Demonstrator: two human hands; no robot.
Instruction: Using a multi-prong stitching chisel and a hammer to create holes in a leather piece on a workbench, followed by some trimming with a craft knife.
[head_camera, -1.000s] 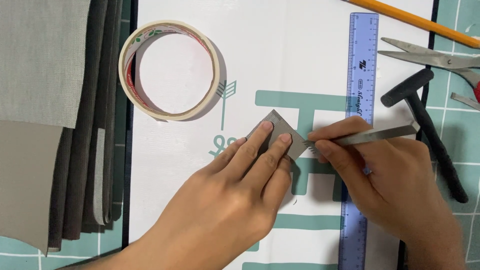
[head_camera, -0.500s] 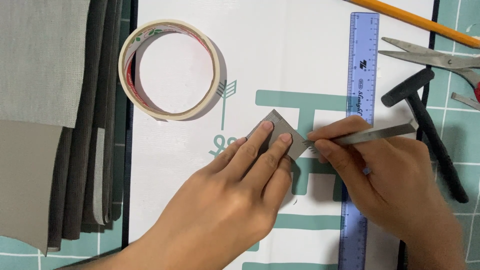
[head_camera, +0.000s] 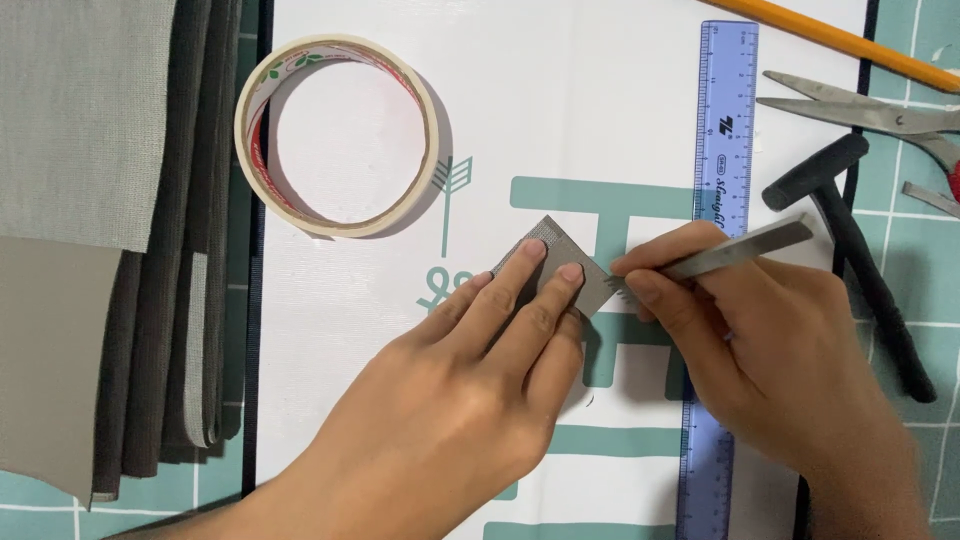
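Observation:
A small grey square of fabric (head_camera: 566, 250) lies on a white board with teal markings (head_camera: 560, 110). My left hand (head_camera: 470, 380) lies flat with its fingertips pressing the square down. My right hand (head_camera: 740, 340) grips slim metal tweezers (head_camera: 740, 250), whose tip touches the square's frayed right edge. The hands sit close together at the middle of the board.
A roll of cream tape (head_camera: 335, 135) lies at upper left. Folded grey and dark fabric (head_camera: 90, 230) is stacked at far left. A blue ruler (head_camera: 722, 130) runs down the right; a black hammer (head_camera: 850, 250), scissors (head_camera: 870, 110) and a pencil (head_camera: 830, 40) lie beyond it.

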